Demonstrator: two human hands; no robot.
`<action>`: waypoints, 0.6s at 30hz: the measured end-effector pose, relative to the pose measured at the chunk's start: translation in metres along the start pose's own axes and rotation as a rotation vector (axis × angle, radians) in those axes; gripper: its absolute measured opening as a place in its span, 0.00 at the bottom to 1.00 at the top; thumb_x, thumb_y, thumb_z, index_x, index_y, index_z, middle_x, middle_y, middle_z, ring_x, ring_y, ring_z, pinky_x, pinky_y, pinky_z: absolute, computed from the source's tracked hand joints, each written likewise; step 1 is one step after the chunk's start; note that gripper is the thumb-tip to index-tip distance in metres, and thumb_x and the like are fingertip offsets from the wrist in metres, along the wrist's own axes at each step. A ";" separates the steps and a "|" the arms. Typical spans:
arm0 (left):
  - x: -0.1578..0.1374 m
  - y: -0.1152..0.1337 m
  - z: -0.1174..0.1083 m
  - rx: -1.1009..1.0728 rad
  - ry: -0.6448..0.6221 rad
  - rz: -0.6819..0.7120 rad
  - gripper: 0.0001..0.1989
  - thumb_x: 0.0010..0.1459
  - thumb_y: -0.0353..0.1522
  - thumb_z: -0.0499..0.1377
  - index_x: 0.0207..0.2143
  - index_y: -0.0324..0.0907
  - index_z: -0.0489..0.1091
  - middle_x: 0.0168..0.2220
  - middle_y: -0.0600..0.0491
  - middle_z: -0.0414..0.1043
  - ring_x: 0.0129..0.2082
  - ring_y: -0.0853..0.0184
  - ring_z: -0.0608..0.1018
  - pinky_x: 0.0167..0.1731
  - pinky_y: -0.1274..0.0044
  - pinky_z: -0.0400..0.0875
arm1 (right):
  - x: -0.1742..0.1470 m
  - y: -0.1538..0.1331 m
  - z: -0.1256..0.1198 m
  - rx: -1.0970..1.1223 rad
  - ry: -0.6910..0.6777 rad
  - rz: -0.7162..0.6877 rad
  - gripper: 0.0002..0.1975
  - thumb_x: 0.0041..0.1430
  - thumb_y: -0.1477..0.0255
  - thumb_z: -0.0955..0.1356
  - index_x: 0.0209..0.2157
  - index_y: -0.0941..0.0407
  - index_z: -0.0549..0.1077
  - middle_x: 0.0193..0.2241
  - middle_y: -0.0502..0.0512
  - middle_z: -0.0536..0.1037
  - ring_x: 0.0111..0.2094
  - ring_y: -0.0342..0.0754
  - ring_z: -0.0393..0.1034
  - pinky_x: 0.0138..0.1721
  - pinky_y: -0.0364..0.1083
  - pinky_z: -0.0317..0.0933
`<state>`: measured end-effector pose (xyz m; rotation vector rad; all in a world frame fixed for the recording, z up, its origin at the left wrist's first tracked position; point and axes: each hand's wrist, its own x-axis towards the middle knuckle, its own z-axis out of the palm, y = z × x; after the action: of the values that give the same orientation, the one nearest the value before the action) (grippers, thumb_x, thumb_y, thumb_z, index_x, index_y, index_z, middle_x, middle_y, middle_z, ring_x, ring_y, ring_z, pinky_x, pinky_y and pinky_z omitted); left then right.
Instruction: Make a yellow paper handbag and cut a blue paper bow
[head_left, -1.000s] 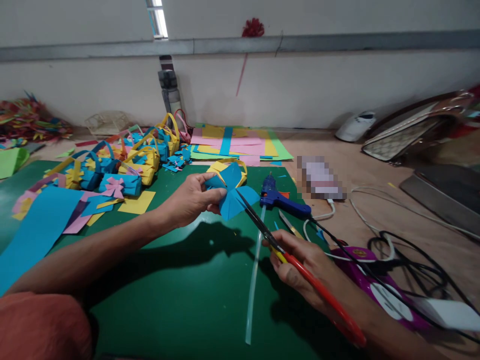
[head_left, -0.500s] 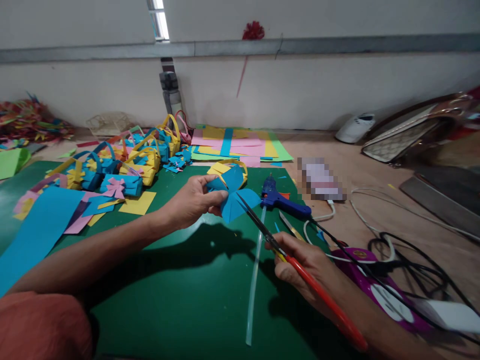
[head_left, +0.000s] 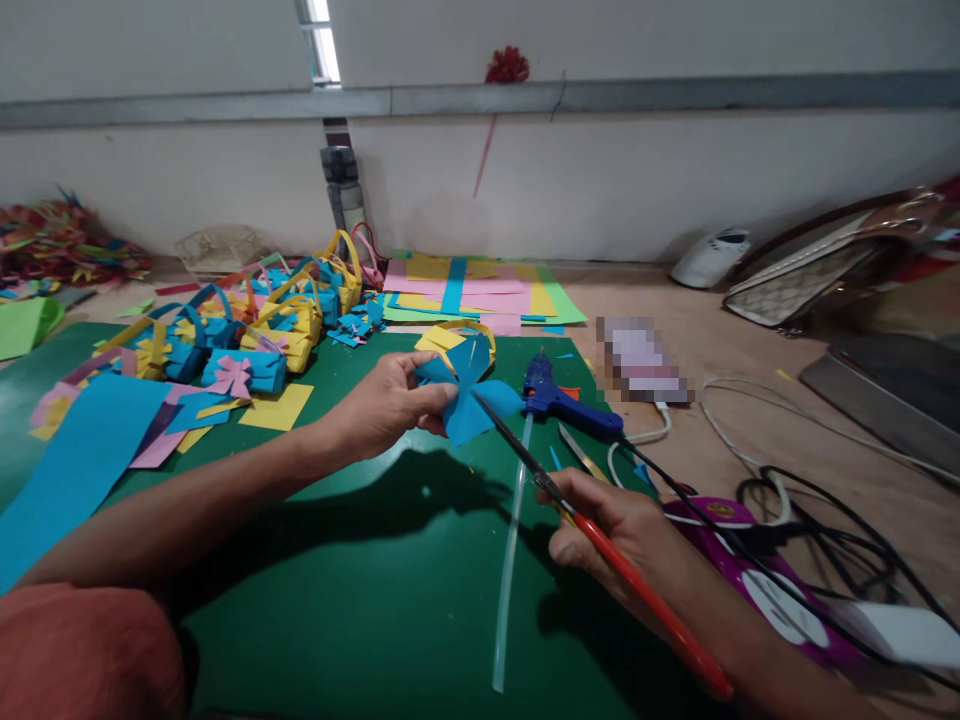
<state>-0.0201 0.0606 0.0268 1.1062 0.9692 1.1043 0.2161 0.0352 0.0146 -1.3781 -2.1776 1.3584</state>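
My left hand pinches a blue paper flower cutout between thumb and fingers, holding it above the green mat. Its several petals spread around a middle point. My right hand is closed round a pair of scissors with red handles. The scissor blades look nearly together, and their tips reach the flower near its centre, at the lower right petal. Just behind the cutout sits a small yellow paper basket, partly covered by it. A blue glue gun lies to the right of the flower, with a long clear glue stick in it.
Small paper baskets crowd the left side, beside a blue paper strip. Stacked coloured sheets lie at the back. On the right are a craft knife, a phone, a purple power strip and tangled cables.
A slit between the flower's upper petals shows more clearly as the cutout turns slightly. The scissor tips have shifted slightly toward the flower's centre. Both hands keep their hold.
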 end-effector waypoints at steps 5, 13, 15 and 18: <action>0.000 0.001 -0.001 -0.017 -0.016 0.005 0.08 0.46 0.30 0.62 0.26 0.37 0.64 0.20 0.59 0.66 0.18 0.77 0.70 0.20 0.83 0.67 | 0.001 0.007 0.000 0.001 0.018 -0.137 0.11 0.52 0.62 0.66 0.33 0.54 0.65 0.18 0.42 0.56 0.18 0.39 0.48 0.19 0.40 0.45; -0.001 0.002 0.000 -0.034 -0.034 0.002 0.09 0.45 0.31 0.62 0.26 0.37 0.64 0.20 0.59 0.66 0.18 0.77 0.69 0.20 0.83 0.67 | -0.001 0.004 0.000 0.067 -0.041 -0.131 0.19 0.50 0.54 0.67 0.35 0.54 0.64 0.18 0.42 0.56 0.18 0.39 0.48 0.18 0.40 0.46; -0.002 0.002 0.000 -0.024 -0.034 0.006 0.11 0.45 0.32 0.64 0.24 0.37 0.63 0.19 0.60 0.64 0.17 0.78 0.68 0.20 0.83 0.66 | -0.001 0.004 0.000 0.078 -0.045 -0.123 0.19 0.50 0.54 0.67 0.35 0.54 0.64 0.19 0.42 0.56 0.18 0.40 0.48 0.18 0.40 0.46; -0.003 0.002 0.000 -0.011 -0.053 0.006 0.13 0.45 0.34 0.64 0.23 0.38 0.62 0.17 0.61 0.62 0.17 0.79 0.66 0.20 0.84 0.65 | -0.001 0.006 0.000 0.104 -0.057 -0.123 0.19 0.50 0.55 0.68 0.35 0.54 0.63 0.19 0.42 0.56 0.19 0.39 0.47 0.18 0.40 0.45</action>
<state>-0.0211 0.0582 0.0285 1.1248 0.9172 1.0786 0.2199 0.0355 0.0100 -1.1624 -2.1546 1.4592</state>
